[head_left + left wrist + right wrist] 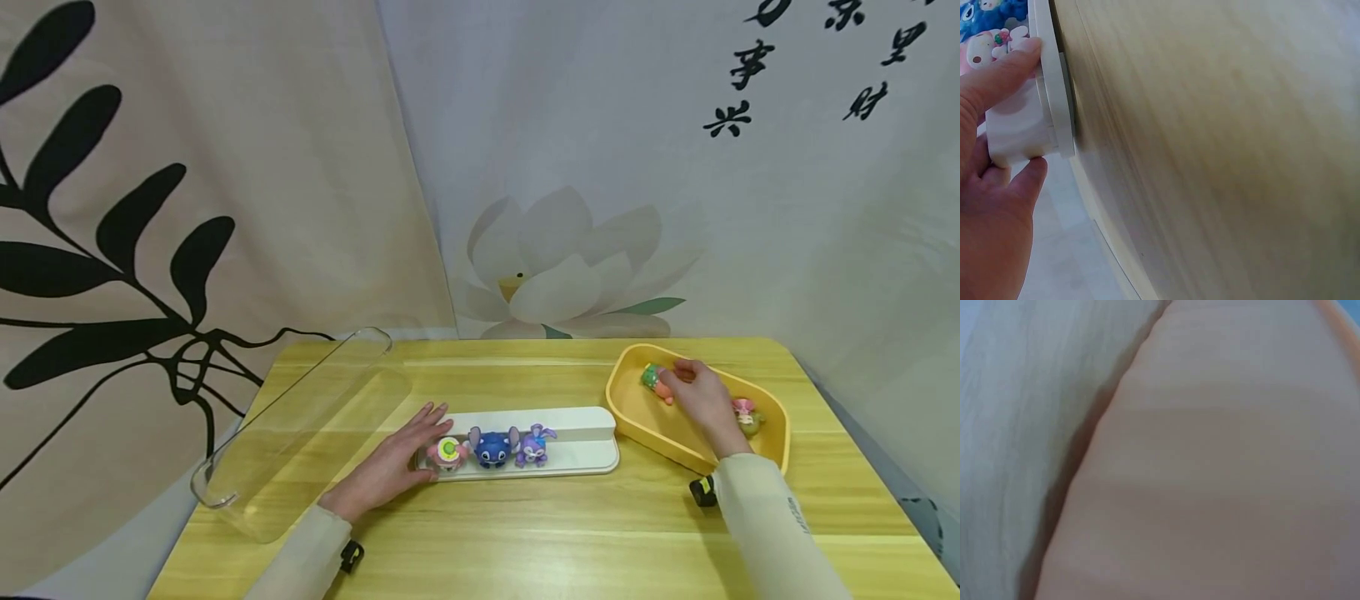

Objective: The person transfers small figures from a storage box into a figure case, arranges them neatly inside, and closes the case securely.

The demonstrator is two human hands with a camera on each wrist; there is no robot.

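Observation:
On the table, a long white display base (577, 454) carries three figurines in a row: a pink one with a yellow-green round front (448, 451), a blue big-eared one (492, 448) and a purple long-eared one (532, 446). My left hand (397, 454) grips the base's left end; the left wrist view puts the thumb on its edge and other fingers at its end. Over a yellow tray (626, 417), my right hand (705, 404) pinches a green-and-pink figurine (654, 379). A pink-and-olive figurine (747, 417) lies in the tray's right part, beside the right wrist.
A clear plastic cover (300, 433) lies slanted at the table's left, reaching past its edge. Behind the wooden table (525, 533) hangs a pale cloth (570, 125) with printed leaves, a flower and characters. The right wrist view is mostly filled by a pale, blurred surface.

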